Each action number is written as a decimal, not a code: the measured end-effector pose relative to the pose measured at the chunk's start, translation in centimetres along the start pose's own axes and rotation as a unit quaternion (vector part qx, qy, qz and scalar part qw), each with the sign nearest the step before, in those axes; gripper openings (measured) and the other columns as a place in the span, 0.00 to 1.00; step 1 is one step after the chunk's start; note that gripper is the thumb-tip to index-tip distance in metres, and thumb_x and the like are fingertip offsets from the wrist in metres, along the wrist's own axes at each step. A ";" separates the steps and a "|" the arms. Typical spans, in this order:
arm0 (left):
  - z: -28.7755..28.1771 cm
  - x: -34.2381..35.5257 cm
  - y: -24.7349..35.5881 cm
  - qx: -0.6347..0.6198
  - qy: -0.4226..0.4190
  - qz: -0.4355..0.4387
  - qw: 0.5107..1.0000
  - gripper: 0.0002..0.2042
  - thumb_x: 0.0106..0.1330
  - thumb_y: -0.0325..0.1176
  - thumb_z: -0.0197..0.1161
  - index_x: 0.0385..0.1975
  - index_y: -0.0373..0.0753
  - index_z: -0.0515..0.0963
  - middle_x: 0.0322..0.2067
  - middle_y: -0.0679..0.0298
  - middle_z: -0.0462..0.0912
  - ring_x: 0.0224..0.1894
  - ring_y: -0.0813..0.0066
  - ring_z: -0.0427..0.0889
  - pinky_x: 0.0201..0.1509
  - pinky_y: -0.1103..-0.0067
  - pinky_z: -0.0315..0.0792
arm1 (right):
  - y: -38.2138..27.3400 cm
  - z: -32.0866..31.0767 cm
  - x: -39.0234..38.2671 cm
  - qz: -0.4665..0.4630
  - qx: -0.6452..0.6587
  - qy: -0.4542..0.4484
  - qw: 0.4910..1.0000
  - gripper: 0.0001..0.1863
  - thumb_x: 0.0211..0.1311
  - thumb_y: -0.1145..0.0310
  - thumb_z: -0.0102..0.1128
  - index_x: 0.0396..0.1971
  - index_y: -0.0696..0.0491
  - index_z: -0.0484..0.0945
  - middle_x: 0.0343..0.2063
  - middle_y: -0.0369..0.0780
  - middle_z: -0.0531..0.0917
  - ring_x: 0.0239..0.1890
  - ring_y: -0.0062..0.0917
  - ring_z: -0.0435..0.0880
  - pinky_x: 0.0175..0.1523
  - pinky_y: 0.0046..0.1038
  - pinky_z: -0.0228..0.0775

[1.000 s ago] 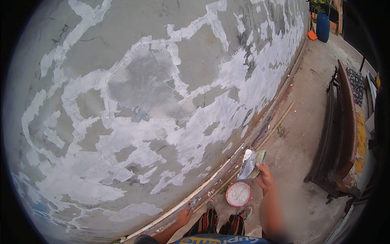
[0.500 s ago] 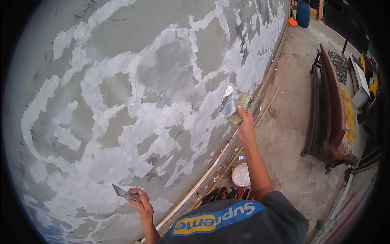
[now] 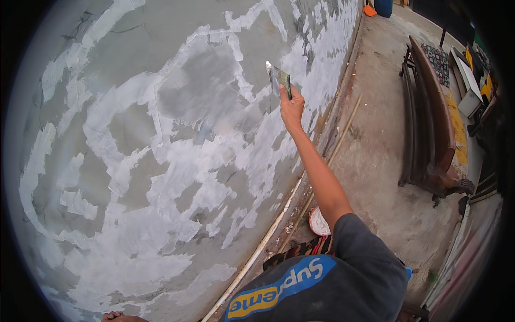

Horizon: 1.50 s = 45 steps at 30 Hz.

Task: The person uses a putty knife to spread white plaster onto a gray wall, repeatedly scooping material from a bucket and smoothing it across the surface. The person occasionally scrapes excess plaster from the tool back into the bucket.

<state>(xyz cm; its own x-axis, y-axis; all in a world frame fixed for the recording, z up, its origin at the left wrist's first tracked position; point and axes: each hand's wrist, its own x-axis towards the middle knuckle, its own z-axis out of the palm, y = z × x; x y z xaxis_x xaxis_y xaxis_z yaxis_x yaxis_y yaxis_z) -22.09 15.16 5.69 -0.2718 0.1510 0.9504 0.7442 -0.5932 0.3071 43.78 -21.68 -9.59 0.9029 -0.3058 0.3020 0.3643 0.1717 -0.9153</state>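
My right hand is raised near the patched grey wall, gripping a wide scraper with a green and dark back and a white blob of filler on its upper edge. Irregular white patches cover much of the wall. My left hand is mostly cut off at the lower edge, its visible fingers curled; what they hold is hidden. Below my right arm, a red-rimmed bucket of white filler stands on the ground, partly hidden by my sleeve.
A dark wooden bench stands on the concrete path at right, with patterned fabric, yellow material and boards behind it. A long pole lies along the wall's foot. A blue barrel and an orange object are at the far end.
My right hand has risen with the scraper, now turned more edge-on toward the wall. My left hand, which held a putty knife, rose and then dropped to the lower edge.
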 end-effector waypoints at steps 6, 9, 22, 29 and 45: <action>-0.7 3.3 -6.8 0.228 -0.071 0.181 0.954 0.22 0.71 0.47 0.50 0.58 0.42 0.71 0.60 0.47 0.69 0.63 0.40 0.65 0.65 0.49 0.59 | -0.6 3.5 1.5 -0.164 -0.016 0.041 0.985 0.13 0.64 0.69 0.58 0.48 0.52 0.81 0.43 0.41 0.84 0.46 0.36 0.80 0.53 0.31 0.69; -1.1 1.3 -10.8 0.229 -0.106 0.191 0.949 0.24 0.70 0.50 0.51 0.61 0.46 0.68 0.62 0.47 0.65 0.66 0.40 0.60 0.66 0.46 0.55 | -0.4 4.7 1.9 -0.210 -0.052 0.085 0.973 0.14 0.63 0.71 0.59 0.48 0.54 0.81 0.45 0.43 0.84 0.45 0.31 0.82 0.52 0.28 0.70; -0.8 -0.6 -8.1 0.249 -0.090 0.111 0.958 0.20 0.72 0.39 0.46 0.60 0.41 0.69 0.60 0.45 0.68 0.59 0.39 0.68 0.62 0.49 0.62 | -1.7 1.8 -0.3 -0.245 -0.056 -0.048 0.967 0.15 0.61 0.76 0.58 0.48 0.52 0.82 0.30 0.35 0.84 0.31 0.22 0.78 0.42 0.22 0.70; -1.3 -1.5 -8.1 0.329 -0.075 0.155 0.929 0.18 0.70 0.36 0.48 0.58 0.43 0.73 0.60 0.46 0.69 0.57 0.41 0.72 0.61 0.49 0.63 | -1.8 1.7 5.1 -0.143 -0.059 0.010 0.988 0.13 0.65 0.68 0.58 0.47 0.54 0.82 0.17 0.31 0.70 0.22 0.13 0.61 0.29 0.21 0.59; -3.5 -0.6 -10.0 0.402 -0.099 0.136 0.900 0.16 0.71 0.36 0.49 0.52 0.38 0.76 0.56 0.46 0.71 0.58 0.46 0.68 0.61 0.54 0.61 | 0.1 3.8 -0.9 -0.198 -0.123 0.051 0.971 0.25 0.54 0.84 0.54 0.54 0.56 0.77 0.48 0.49 0.81 0.49 0.40 0.81 0.51 0.31 0.73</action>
<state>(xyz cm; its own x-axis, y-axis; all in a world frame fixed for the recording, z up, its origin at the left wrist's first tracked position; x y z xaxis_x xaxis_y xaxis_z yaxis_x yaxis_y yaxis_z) -31.53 18.28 1.85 0.0420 0.2710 0.9617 0.9895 0.1219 -0.0775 43.87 -17.80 -8.91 0.6710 -0.3957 0.6270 0.6018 -0.2033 -0.7723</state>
